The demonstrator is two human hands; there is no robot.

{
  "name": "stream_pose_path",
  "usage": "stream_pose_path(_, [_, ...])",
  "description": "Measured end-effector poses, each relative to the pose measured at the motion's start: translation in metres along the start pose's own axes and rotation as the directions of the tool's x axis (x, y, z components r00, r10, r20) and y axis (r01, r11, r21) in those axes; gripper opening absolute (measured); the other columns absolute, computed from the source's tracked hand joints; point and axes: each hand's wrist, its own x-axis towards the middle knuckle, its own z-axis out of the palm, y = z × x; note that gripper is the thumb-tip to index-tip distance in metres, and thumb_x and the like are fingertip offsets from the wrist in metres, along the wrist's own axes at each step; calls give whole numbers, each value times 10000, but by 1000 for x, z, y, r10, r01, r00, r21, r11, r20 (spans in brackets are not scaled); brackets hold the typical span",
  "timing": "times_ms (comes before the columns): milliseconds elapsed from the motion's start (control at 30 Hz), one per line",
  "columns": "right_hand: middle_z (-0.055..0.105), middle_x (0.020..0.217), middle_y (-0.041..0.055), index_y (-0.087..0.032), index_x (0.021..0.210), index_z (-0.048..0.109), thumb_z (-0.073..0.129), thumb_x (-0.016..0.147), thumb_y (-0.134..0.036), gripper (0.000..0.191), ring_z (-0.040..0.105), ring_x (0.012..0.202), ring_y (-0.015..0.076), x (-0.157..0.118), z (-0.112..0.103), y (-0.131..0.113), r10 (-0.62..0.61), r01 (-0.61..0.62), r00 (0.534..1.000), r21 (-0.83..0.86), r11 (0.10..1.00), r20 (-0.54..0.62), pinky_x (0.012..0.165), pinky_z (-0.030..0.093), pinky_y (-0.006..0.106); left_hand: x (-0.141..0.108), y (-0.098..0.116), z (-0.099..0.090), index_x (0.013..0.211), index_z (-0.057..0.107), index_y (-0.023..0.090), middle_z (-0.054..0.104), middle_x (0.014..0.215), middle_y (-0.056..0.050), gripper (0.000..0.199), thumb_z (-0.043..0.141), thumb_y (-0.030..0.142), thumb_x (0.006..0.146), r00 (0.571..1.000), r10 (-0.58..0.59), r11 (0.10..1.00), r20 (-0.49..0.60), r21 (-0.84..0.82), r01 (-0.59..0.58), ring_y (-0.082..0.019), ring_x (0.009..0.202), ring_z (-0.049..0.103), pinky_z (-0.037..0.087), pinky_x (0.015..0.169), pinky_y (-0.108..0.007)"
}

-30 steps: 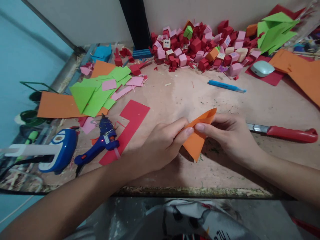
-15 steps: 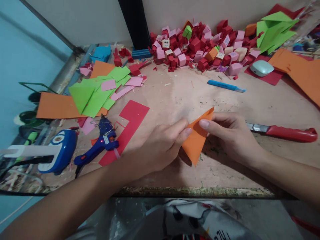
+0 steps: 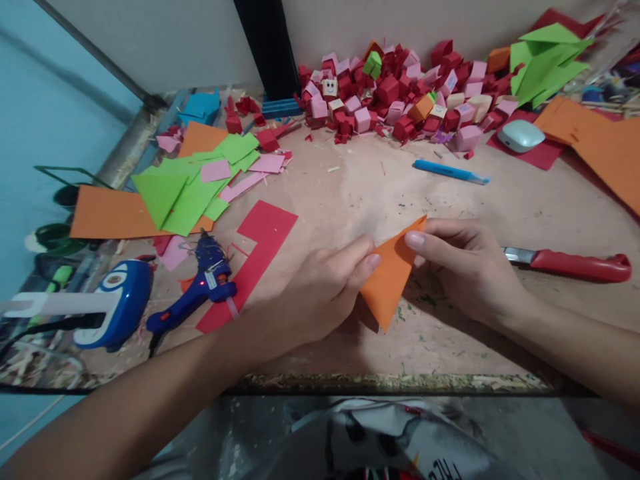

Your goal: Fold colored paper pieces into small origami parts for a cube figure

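Observation:
A folded orange paper triangle [image 3: 389, 283] is held between my two hands above the wooden table, one corner pointing down toward me. My left hand [image 3: 333, 283] pinches its left edge between thumb and fingers. At the upper right corner my right hand [image 3: 463, 263] grips the paper, thumb on top and fingers behind, partly hidden. The red-handled knife [image 3: 580, 264] lies just right of my right hand, part of its blade hidden behind that hand. To the left of my left hand lies an L-shaped red paper [image 3: 265, 233].
A blue glue gun [image 3: 195, 293] and a blue-and-white device [image 3: 125, 300] stand at left. Green sheets [image 3: 185, 193] overlap orange paper [image 3: 115, 212]. Behind are a blue pen [image 3: 450, 171], a pale case [image 3: 521, 135] and a heap of small paper boxes [image 3: 387, 90].
My right thumb has slid slightly toward the upper right corner of the orange paper. Both hands keep their grip, and the whole view has shifted very slightly.

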Motion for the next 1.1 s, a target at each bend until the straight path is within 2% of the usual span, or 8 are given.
stream_pose_path(100, [585, 673, 4, -196, 683, 752, 851, 924, -363, 310, 471, 612, 120, 1, -1, 1, -30, 30, 1000, -12, 999, -1, 551, 385, 278, 0, 1, -1, 878, 459, 223, 480, 710, 63, 295, 380, 313, 1148, 1000, -10, 1000, 28, 15, 10, -113, 628, 467, 333, 624, -309])
stream_pose_path(200, [598, 687, 2, -195, 684, 753, 844, 934, -351, 308, 484, 644, 121, 2, -2, 2, -50, 50, 999, -12, 999, 14, 595, 387, 280, 0, 2, -2, 859, 444, 221, 466, 696, 65, 297, 395, 298, 1142, 1000, 14, 999, -5, 34, -14, -113, 609, 442, 321, 618, -311])
stream_pose_path(433, [610, 673, 1, -207, 697, 780, 807, 968, -318, 294, 491, 636, 122, 3, -4, 0, -66, 65, 998, 10, 998, 14, 589, 377, 286, 1, 4, -3, 858, 449, 218, 466, 704, 61, 300, 382, 286, 1142, 999, -1, 999, 43, 45, -1, -113, 628, 456, 329, 628, -309])
stream_pose_path(533, [608, 656, 5, -208, 682, 787, 810, 964, -318, 303, 493, 626, 123, 3, -5, -1, -73, 73, 997, 1, 997, -2, 572, 382, 283, 0, 2, -1, 853, 449, 217, 469, 699, 63, 314, 385, 310, 1146, 1000, 9, 1000, 17, 14, -10, -110, 625, 453, 323, 626, -311])
stream_pose_path(700, [651, 685, 16, -218, 762, 839, 839, 933, -329, 205, 561, 628, 131, 4, -4, -2, -58, 59, 996, 11, 998, -62, 574, 455, 281, 1, 0, 1, 845, 452, 217, 467, 686, 64, 319, 392, 310, 1144, 1000, 8, 1000, 18, -2, -8, -107, 608, 453, 319, 611, -312])
stream_pose_path(900, [690, 703, 31, -219, 744, 841, 842, 918, -326, 205, 589, 617, 138, 5, -1, -3, -58, 62, 995, 35, 997, -86, 567, 492, 286, 1, -1, 1, 852, 464, 216, 481, 699, 61, 315, 393, 308, 1145, 1000, 26, 1000, 3, 0, -26, -109, 614, 453, 320, 618, -317])
stream_pose_path(1100, [709, 705, 44, -215, 757, 853, 827, 909, -300, 176, 597, 610, 145, 5, -1, -3, -27, 37, 993, 85, 996, -111, 551, 487, 286, 2, -1, 2, 839, 435, 221, 481, 718, 50, 316, 391, 305, 1140, 999, 46, 999, 20, -11, -46, -126, 647, 458, 327, 640, -324])
